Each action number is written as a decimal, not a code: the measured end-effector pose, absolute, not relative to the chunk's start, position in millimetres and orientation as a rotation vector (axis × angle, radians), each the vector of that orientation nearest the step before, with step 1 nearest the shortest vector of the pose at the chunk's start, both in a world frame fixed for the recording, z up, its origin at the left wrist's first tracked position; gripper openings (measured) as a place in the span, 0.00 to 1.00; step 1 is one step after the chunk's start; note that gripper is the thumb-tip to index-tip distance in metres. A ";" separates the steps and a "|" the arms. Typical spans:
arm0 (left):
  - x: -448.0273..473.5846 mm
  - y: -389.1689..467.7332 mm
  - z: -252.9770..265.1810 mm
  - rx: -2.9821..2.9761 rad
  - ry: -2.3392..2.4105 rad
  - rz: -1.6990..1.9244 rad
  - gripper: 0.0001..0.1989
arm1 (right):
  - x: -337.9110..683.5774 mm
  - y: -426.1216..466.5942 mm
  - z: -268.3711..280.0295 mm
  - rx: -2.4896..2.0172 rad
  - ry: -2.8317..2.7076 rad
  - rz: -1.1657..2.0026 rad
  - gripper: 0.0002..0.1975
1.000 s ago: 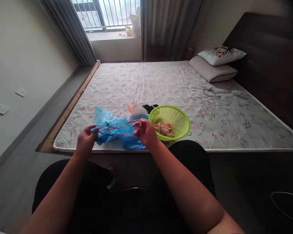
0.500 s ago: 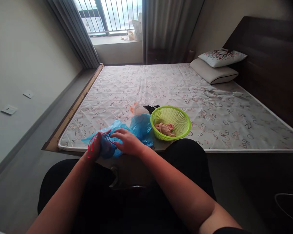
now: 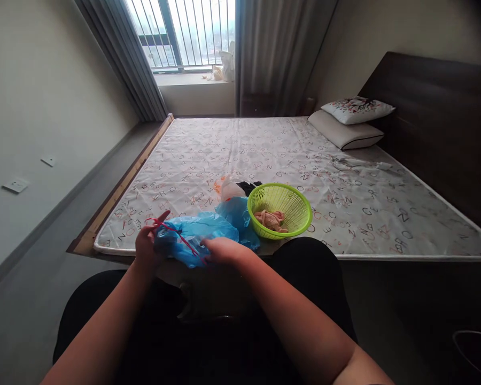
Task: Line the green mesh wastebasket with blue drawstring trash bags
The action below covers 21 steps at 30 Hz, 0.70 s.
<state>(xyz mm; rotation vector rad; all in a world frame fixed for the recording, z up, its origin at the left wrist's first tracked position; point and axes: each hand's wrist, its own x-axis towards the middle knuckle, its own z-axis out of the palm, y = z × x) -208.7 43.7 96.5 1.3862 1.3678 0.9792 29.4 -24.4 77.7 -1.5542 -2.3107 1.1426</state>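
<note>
A blue plastic bag (image 3: 208,226) lies at the near edge of the mattress, crumpled, between my two hands. My left hand (image 3: 147,241) grips its left end, with the index finger stretched out. A thin red string (image 3: 180,236) runs slantwise across the front of the bag, from my left fingers toward my right hand (image 3: 224,250). The right fingers are pinched together at the string's lower end; whether they also hold the bag's film is hidden. Right of the bag stands a green plastic basket (image 3: 302,222) with a pinkish-beige cloth (image 3: 271,219) inside.
A clear and orange plastic bag (image 3: 229,188) and a black item (image 3: 249,187) lie behind the basket. The lettered mattress (image 3: 208,149) stretches to the window side. Two pillows (image 3: 355,120) rest by the dark headboard (image 3: 428,107). My knees are below the mattress edge.
My right hand has moved right and down, away from my left hand. The red string, looped about the left hand before, now stretches across the bag. The view has tilted up slightly.
</note>
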 end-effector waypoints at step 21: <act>-202.2 44.2 69.6 1.573 1.174 1.080 0.44 | 24.6 -29.7 52.6 -1.495 -2.382 1.146 0.14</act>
